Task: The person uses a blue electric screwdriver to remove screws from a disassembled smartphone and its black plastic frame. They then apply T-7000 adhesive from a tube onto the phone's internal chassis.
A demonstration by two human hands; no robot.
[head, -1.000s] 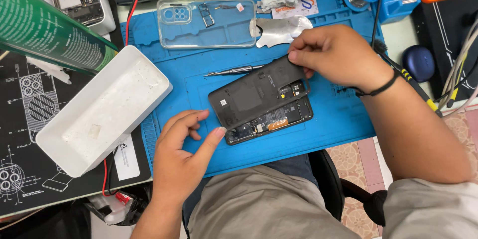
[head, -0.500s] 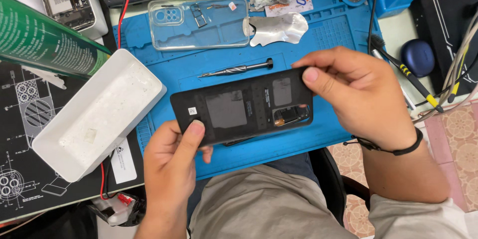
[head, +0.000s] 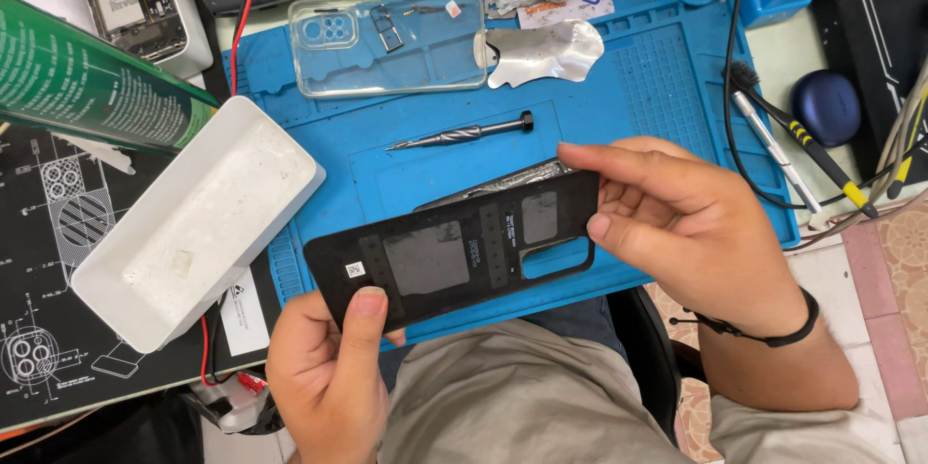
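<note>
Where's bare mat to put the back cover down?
Both hands hold the black back cover. Bare blue mat lies right of the foil piece, up to the black cable, and between the white tray and screwdriver. The top edge is crowded: clear case, wrappers.

clear phone case (head: 389,43) & screwdriver (head: 462,134) on blue mat (head: 667,77), white tray (head: 198,222) left, green can (head: 92,87)

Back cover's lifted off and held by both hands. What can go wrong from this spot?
1. The black back cover is held only at its two ends by the left hand and right hand; it could flex or slip.
2. The opened phone lies exposed right beneath it on the blue mat; a dropped cover might hit it.
3. The screwdriver lies loose nearby and could roll.
</note>
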